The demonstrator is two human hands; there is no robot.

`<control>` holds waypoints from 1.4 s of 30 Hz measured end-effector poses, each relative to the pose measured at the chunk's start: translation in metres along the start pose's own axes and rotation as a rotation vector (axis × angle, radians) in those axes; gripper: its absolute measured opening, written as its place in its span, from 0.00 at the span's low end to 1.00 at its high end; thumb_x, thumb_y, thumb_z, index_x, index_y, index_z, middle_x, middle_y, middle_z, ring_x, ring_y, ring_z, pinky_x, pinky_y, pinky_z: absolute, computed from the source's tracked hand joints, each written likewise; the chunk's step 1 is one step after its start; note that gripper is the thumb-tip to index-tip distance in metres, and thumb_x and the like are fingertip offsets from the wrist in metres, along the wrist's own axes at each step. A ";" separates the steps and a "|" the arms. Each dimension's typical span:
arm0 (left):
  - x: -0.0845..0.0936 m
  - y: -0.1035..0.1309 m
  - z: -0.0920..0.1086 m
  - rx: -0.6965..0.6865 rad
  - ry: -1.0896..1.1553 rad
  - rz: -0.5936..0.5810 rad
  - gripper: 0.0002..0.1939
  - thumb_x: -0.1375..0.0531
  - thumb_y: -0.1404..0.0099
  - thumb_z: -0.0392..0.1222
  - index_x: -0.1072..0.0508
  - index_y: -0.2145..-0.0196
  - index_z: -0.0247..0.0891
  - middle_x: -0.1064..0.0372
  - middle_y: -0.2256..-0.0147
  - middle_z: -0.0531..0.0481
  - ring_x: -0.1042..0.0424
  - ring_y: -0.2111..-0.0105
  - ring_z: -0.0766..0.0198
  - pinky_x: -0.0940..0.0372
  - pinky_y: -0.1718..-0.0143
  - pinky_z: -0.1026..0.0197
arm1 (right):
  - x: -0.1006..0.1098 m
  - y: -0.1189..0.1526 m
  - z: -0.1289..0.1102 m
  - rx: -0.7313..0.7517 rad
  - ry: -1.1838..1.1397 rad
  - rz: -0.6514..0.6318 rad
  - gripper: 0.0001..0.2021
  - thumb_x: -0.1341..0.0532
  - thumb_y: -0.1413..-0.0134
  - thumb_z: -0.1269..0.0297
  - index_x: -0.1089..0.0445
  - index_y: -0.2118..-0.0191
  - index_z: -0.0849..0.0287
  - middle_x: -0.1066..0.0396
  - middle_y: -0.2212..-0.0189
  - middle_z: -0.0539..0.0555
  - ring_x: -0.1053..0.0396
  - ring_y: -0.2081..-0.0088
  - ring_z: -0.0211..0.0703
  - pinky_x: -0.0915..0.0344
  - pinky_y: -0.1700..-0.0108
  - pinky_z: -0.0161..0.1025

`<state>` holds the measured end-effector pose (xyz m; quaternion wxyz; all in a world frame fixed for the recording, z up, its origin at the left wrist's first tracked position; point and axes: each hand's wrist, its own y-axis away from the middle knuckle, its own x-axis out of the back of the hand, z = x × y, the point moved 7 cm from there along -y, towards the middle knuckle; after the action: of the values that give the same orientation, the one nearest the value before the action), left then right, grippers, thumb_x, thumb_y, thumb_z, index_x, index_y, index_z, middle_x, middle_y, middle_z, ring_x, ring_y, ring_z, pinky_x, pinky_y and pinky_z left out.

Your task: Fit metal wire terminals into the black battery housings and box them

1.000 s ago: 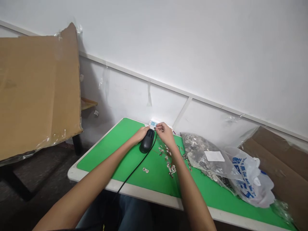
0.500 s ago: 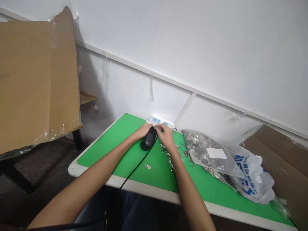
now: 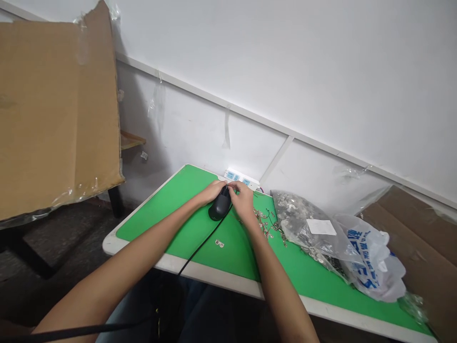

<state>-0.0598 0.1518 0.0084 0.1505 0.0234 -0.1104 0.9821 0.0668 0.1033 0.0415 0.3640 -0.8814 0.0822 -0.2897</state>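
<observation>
A black rounded device [image 3: 220, 205] with a black cable [image 3: 203, 243] sits on the green table mat [image 3: 200, 181]. My left hand [image 3: 214, 189] is closed at the far left side of the device's narrow tip. My right hand [image 3: 242, 195] pinches at the right of that tip, its fingertips close to the left ones. What lies between the fingers is too small to make out. Small metal pieces [image 3: 264, 224] are scattered right of my right hand, partly behind the wrist. A pair of small pieces [image 3: 219, 243] lies nearer the front edge.
A white power strip [image 3: 237, 177] stands behind my hands by the wall. On the right lie a clear bag of metal parts [image 3: 294, 214] and a white plastic bag with blue print [image 3: 371, 257]. Large cardboard [image 3: 57, 114] stands at the left, more cardboard [image 3: 421, 247] at the right.
My right hand has shifted slightly left and up, its fingertips now closer to my left hand at the device's tip. The whole view has shifted a little.
</observation>
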 end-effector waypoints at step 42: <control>-0.002 0.049 0.068 -0.597 -0.276 0.216 0.21 0.50 0.29 0.43 0.22 0.48 0.36 0.20 0.51 0.43 0.22 0.53 0.53 0.29 0.47 0.53 | 0.005 0.010 -0.039 0.013 -0.274 -0.013 0.19 0.45 0.29 0.48 0.28 0.48 0.56 0.23 0.51 0.58 0.26 0.50 0.49 0.30 0.44 0.47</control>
<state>-0.0721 0.0904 0.0638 0.0293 0.0991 -0.4142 0.9043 0.0492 0.0715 0.0593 0.3756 -0.9108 0.0241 -0.1696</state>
